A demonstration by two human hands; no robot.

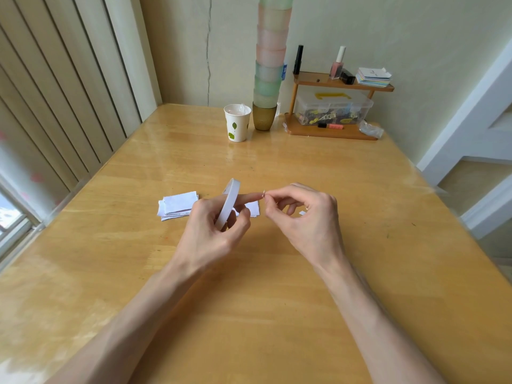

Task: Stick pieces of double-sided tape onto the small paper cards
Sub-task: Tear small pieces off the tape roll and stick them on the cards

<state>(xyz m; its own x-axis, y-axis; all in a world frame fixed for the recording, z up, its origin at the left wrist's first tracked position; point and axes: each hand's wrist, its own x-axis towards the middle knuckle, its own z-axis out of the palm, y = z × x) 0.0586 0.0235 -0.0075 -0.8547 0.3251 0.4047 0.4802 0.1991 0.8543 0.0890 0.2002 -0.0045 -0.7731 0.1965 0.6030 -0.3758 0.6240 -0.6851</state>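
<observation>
We see wide bare room on the glossy, honey-coloured wooden counter in front of and to either side of the forearms, its left edge running along the pleated blind, its right edge dropping off to the floor. Our left hand grips the thin white ring-shaped roll of double-sided tape upright above the counter, its forefinger stretched out, while our right hand has its fingers pinched together at that fingertip on something too small to make out. The small flat white paper cards lie in a loose stack just left of the hands, with another card partly hidden beneath them.
</observation>
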